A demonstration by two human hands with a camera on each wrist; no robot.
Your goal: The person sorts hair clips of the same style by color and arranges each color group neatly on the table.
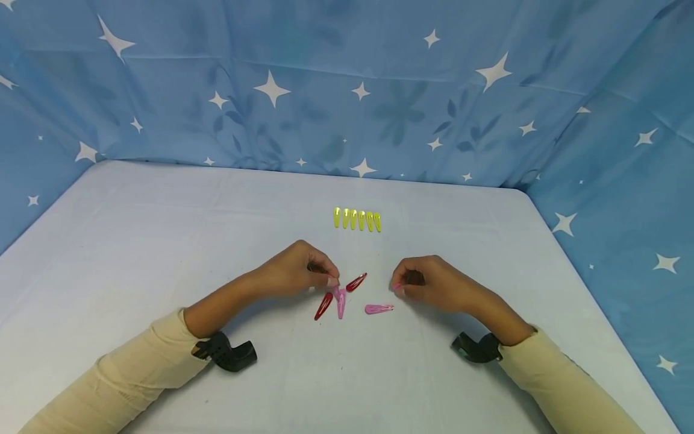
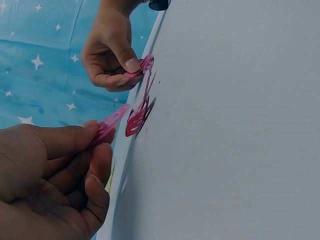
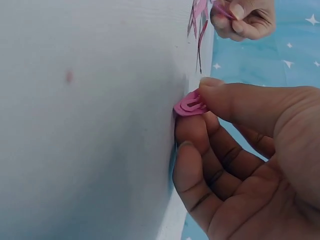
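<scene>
Our left hand (image 1: 298, 269) pinches a pink clip (image 2: 111, 124); our right hand (image 1: 436, 283) pinches another pink clip (image 3: 191, 105). Between these grips lies a red clip (image 1: 355, 283), with yellow clips (image 1: 354, 219) beyond.

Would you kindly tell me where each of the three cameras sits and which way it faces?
Head: worn on the head, facing forward and down at the white table and starry backdrop; left hand, right hand and sleeves show.
Left wrist: on that wrist, facing the left hand pinching a pink clip; the right hand shows beyond.
Right wrist: on that wrist, facing the right hand pinching another pink clip; the left hand shows beyond.
Both wrist views share the two hands and the backdrop.
</scene>
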